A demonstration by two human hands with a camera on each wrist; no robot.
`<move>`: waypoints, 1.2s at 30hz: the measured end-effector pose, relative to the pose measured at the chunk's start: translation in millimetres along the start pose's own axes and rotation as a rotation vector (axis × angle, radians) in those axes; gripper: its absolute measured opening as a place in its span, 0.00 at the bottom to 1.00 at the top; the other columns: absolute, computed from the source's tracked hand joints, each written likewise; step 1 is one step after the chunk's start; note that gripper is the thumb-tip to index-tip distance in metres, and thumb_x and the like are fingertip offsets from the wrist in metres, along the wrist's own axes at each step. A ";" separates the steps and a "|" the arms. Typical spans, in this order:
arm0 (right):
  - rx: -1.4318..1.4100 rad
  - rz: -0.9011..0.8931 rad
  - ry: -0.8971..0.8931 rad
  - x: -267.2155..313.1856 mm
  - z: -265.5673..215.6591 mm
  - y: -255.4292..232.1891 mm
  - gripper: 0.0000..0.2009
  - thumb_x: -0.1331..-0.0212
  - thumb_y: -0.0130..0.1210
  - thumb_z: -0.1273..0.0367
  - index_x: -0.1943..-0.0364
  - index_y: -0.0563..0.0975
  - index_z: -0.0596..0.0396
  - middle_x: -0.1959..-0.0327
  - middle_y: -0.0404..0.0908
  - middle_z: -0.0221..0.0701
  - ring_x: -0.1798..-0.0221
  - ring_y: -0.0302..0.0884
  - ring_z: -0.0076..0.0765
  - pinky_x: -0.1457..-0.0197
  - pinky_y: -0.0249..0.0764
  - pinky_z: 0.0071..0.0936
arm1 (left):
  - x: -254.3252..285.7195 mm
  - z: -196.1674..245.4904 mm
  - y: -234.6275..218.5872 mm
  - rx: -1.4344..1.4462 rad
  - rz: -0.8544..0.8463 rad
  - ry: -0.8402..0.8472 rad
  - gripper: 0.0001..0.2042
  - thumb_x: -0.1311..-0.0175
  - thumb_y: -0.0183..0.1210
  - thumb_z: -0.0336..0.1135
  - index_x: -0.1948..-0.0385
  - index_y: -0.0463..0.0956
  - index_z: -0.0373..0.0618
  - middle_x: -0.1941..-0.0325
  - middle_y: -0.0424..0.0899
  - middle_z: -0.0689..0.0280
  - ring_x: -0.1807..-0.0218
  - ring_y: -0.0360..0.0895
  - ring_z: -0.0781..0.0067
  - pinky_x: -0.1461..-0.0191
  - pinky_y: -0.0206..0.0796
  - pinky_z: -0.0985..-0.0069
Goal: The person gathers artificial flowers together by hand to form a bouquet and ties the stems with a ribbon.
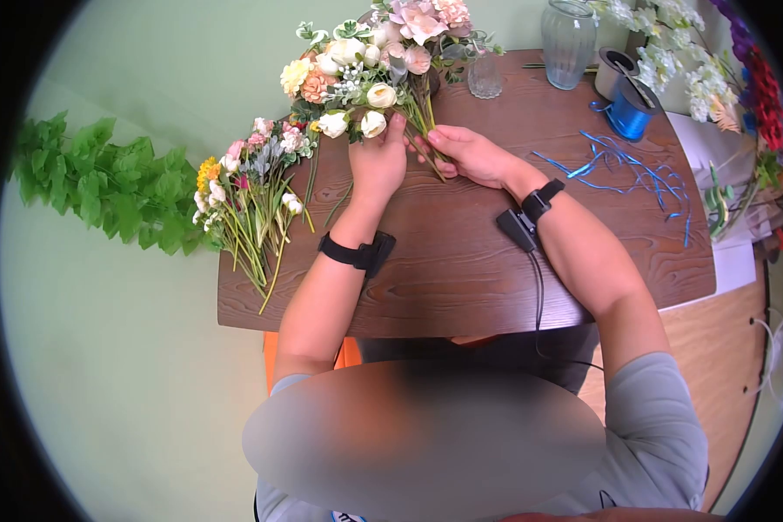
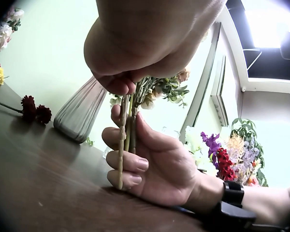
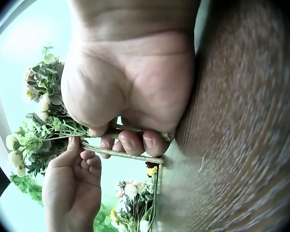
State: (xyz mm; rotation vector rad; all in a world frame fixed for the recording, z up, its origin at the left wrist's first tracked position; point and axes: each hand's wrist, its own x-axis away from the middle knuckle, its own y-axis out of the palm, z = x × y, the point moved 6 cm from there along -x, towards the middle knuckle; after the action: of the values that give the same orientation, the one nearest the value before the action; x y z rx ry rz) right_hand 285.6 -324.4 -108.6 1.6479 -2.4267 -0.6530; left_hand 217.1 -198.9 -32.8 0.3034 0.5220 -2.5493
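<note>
From the head view, the left hand (image 1: 377, 163) and right hand (image 1: 465, 153) both grip the green stems of a cream, peach and pink artificial flower bunch (image 1: 370, 61) over the dark wooden table (image 1: 461, 270); the left wrist view shows the right hand's fingers (image 2: 130, 162) curled round the stems (image 2: 125, 130); the right wrist view shows the same grip

My left hand (image 1: 378, 161) and right hand (image 1: 466, 153) meet on the stems of the bouquet (image 1: 376, 63) at about 12 o'clock on the dark wooden table (image 1: 461, 261); fingers of both curl round the stems just below the blooms. At 9 o'clock from my left hand, a loose bunch of flowers (image 1: 250, 191) lies flat over the table's edge. Further out at 9, green leafy garland (image 1: 104, 183). At 1 o'clock, a ribbed glass vase (image 1: 570, 39), a small glass (image 1: 485, 78) beside it. At 2 o'clock, blue ribbon spool (image 1: 628, 111), loose ribbon strands (image 1: 622, 170) trailing near it.
</note>
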 end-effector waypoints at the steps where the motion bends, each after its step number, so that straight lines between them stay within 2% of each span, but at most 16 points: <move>1: 0.040 0.004 -0.005 0.4 -1.1 0.4 0.16 0.17 0.41 0.61 0.40 0.74 0.53 0.60 0.75 0.23 0.71 0.57 0.17 0.67 0.59 0.18 | 1.4 2.2 -0.2 -0.054 -0.011 -0.016 0.11 0.23 0.58 0.35 0.52 0.75 0.35 0.69 0.82 0.67 0.69 0.77 0.82 0.64 0.72 0.80; 3: 0.079 0.008 -0.009 0.1 -1.5 1.4 0.16 0.17 0.40 0.61 0.39 0.74 0.54 0.59 0.77 0.24 0.71 0.58 0.17 0.67 0.59 0.18 | 0.8 0.1 0.6 0.003 -0.019 -0.009 0.11 0.23 0.57 0.35 0.53 0.75 0.35 0.69 0.82 0.67 0.69 0.77 0.81 0.63 0.72 0.80; 5: 0.090 0.011 -0.036 -0.8 -2.6 1.8 0.15 0.17 0.39 0.62 0.47 0.75 0.54 0.60 0.80 0.27 0.73 0.59 0.16 0.69 0.61 0.16 | 0.7 2.7 0.7 0.060 -0.027 -0.002 0.10 0.23 0.56 0.35 0.53 0.75 0.35 0.68 0.82 0.67 0.69 0.77 0.81 0.63 0.72 0.80; 6: 0.091 0.012 -0.035 -0.7 -2.5 1.2 0.15 0.17 0.39 0.62 0.47 0.75 0.54 0.60 0.80 0.27 0.73 0.59 0.16 0.69 0.61 0.16 | 0.6 4.3 0.3 -0.009 -0.049 -0.027 0.10 0.22 0.55 0.35 0.55 0.75 0.35 0.68 0.82 0.66 0.69 0.77 0.80 0.62 0.72 0.79; 8: 0.135 -0.016 -0.041 -0.3 -2.9 1.7 0.17 0.16 0.39 0.60 0.39 0.75 0.53 0.60 0.79 0.24 0.70 0.61 0.16 0.65 0.61 0.16 | 3.0 12.9 -0.2 -0.078 -0.071 -0.054 0.11 0.22 0.54 0.36 0.56 0.74 0.34 0.68 0.82 0.66 0.68 0.77 0.79 0.60 0.72 0.78; 11: 0.151 0.032 -0.028 -1.0 -0.7 -0.5 0.17 0.17 0.40 0.59 0.41 0.75 0.53 0.61 0.79 0.24 0.67 0.66 0.15 0.63 0.62 0.16 | 6.8 20.8 1.0 -0.015 -0.117 -0.087 0.13 0.21 0.53 0.38 0.59 0.74 0.34 0.69 0.82 0.66 0.68 0.77 0.77 0.58 0.71 0.77; 14: 0.140 -0.011 -0.015 -1.3 0.8 -0.8 0.16 0.17 0.41 0.58 0.44 0.76 0.53 0.60 0.79 0.23 0.64 0.69 0.15 0.62 0.64 0.16 | 5.1 16.9 -1.7 -0.122 -0.107 -0.075 0.15 0.20 0.52 0.40 0.60 0.74 0.33 0.70 0.82 0.65 0.67 0.78 0.76 0.57 0.71 0.76; 17: 0.051 0.066 -0.010 0.6 1.0 3.0 0.16 0.17 0.41 0.59 0.45 0.75 0.53 0.63 0.77 0.23 0.64 0.68 0.16 0.62 0.65 0.17 | 6.8 14.2 -0.4 -0.152 -0.101 -0.107 0.14 0.20 0.52 0.40 0.59 0.74 0.34 0.71 0.82 0.65 0.67 0.78 0.77 0.58 0.70 0.77; 18: 0.051 0.066 -0.010 0.1 1.9 0.3 0.16 0.17 0.41 0.59 0.45 0.75 0.53 0.63 0.77 0.23 0.64 0.68 0.16 0.62 0.65 0.17 | 3.8 8.2 0.9 -0.173 -0.091 -0.037 0.16 0.20 0.49 0.41 0.60 0.77 0.35 0.72 0.82 0.64 0.68 0.79 0.73 0.59 0.72 0.73; 20: 0.069 -0.034 -0.007 -0.3 1.6 2.9 0.15 0.17 0.41 0.59 0.45 0.75 0.54 0.66 0.73 0.21 0.66 0.66 0.17 0.63 0.65 0.18 | 0.4 1.7 1.8 -0.195 -0.080 0.033 0.18 0.19 0.47 0.42 0.61 0.79 0.36 0.73 0.83 0.63 0.69 0.81 0.69 0.61 0.73 0.69; 25: 0.062 -0.069 -0.018 0.3 -0.7 5.7 0.15 0.17 0.40 0.60 0.45 0.74 0.54 0.69 0.67 0.20 0.68 0.62 0.18 0.64 0.64 0.19 | -1.6 -2.8 3.0 -0.185 -0.077 0.112 0.17 0.19 0.47 0.40 0.61 0.78 0.35 0.75 0.83 0.63 0.71 0.82 0.68 0.63 0.73 0.68; 29: 0.056 -0.067 -0.026 -2.1 2.5 1.6 0.14 0.17 0.40 0.60 0.47 0.73 0.54 0.69 0.65 0.20 0.68 0.59 0.18 0.64 0.63 0.19 | -0.3 3.8 5.1 -0.154 -0.097 0.083 0.17 0.19 0.47 0.41 0.60 0.78 0.35 0.74 0.84 0.62 0.70 0.83 0.68 0.62 0.73 0.69; 31: 0.038 -0.038 -0.012 -1.0 4.5 -1.4 0.14 0.17 0.40 0.60 0.47 0.73 0.54 0.69 0.65 0.20 0.68 0.59 0.18 0.63 0.63 0.19 | 1.1 6.3 7.6 -0.091 -0.173 0.009 0.13 0.18 0.48 0.37 0.57 0.73 0.34 0.72 0.82 0.64 0.70 0.79 0.76 0.63 0.72 0.76; 33: 0.018 -0.030 0.012 -2.0 7.5 -0.7 0.14 0.17 0.41 0.60 0.48 0.73 0.54 0.69 0.65 0.20 0.68 0.59 0.18 0.62 0.63 0.18 | 0.1 5.2 7.0 -0.101 -0.175 -0.016 0.15 0.18 0.47 0.39 0.58 0.74 0.34 0.71 0.83 0.63 0.71 0.80 0.75 0.63 0.72 0.76; 35: 0.024 0.017 -0.008 -1.7 6.1 -1.1 0.13 0.17 0.41 0.60 0.53 0.74 0.53 0.70 0.66 0.20 0.68 0.58 0.18 0.65 0.61 0.17 | 0.3 1.9 0.4 -0.120 -0.158 -0.052 0.16 0.18 0.47 0.40 0.60 0.74 0.33 0.71 0.84 0.62 0.71 0.80 0.74 0.62 0.73 0.75; 36: 0.026 0.028 0.002 0.4 4.1 1.2 0.13 0.17 0.42 0.60 0.55 0.73 0.53 0.69 0.66 0.19 0.68 0.58 0.18 0.64 0.61 0.17 | 0.5 0.9 1.0 -0.144 -0.204 -0.061 0.17 0.18 0.47 0.40 0.61 0.75 0.33 0.71 0.84 0.62 0.70 0.80 0.74 0.61 0.73 0.75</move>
State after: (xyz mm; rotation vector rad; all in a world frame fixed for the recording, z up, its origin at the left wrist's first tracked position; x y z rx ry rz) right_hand 283.0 -323.2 -111.9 1.6196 -2.4627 -0.6176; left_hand 217.1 -200.4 -32.4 0.1248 0.7428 -2.6879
